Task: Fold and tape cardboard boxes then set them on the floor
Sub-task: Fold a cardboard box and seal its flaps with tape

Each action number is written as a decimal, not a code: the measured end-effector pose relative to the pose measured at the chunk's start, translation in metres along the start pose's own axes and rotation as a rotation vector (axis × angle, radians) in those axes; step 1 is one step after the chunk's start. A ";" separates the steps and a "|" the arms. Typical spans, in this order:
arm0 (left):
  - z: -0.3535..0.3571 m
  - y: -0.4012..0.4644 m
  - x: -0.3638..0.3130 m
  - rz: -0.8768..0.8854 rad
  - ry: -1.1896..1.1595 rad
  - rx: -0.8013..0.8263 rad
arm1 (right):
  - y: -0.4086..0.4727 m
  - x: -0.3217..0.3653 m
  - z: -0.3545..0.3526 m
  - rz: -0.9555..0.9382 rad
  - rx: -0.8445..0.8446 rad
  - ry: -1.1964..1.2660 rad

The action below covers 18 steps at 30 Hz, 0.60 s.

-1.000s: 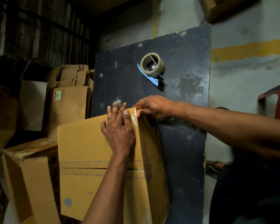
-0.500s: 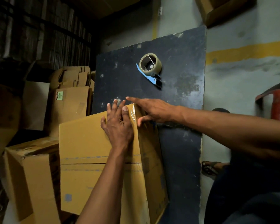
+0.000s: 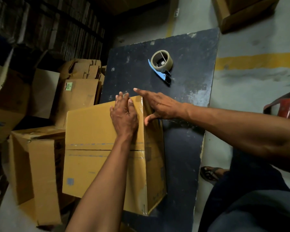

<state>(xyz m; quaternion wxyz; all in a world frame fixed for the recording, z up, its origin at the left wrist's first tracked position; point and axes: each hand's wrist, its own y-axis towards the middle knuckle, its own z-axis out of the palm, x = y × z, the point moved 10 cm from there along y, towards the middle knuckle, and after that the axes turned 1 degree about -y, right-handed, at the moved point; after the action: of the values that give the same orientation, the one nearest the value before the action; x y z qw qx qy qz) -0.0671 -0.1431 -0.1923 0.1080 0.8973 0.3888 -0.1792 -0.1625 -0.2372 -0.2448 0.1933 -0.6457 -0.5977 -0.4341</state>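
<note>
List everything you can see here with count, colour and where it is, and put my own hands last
Folded brown cardboard box: one, brown with clear tape along its right edge, standing on the dark board.
Dark worn flat board: one, black-blue, centre, serving as the work surface.
Tape dispenser with blue blade guard and tan roll: one, lying on the board beyond the box.
Other cardboard boxes: several, brown, stacked at left; exact count unclear.
Flat cardboard stack: one pile, brown, behind those boxes.
Red chair: one, partly seen at right edge.
Sandalled foot: one, lower right.
Left hand: flat on the box's face.
Right hand: fingers straight, at the box's taped corner.
</note>
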 end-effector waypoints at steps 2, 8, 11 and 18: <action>-0.009 -0.005 -0.002 0.021 -0.051 -0.041 | -0.005 -0.007 0.002 0.019 0.031 -0.013; -0.038 -0.049 0.011 0.041 -0.087 -0.094 | -0.017 -0.004 -0.003 0.016 -0.020 -0.153; -0.049 -0.081 0.019 0.072 -0.061 -0.120 | -0.005 0.040 -0.004 -0.129 -0.104 -0.256; -0.074 -0.188 0.049 0.014 0.058 -0.113 | -0.002 0.032 0.020 -0.258 0.055 -0.518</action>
<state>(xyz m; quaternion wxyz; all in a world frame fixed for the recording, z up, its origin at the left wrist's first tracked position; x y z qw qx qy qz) -0.1568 0.0404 -0.1551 0.1485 0.8973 0.3948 -0.1303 -0.1607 -0.2019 -0.2305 -0.0048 -0.6483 -0.7158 -0.2595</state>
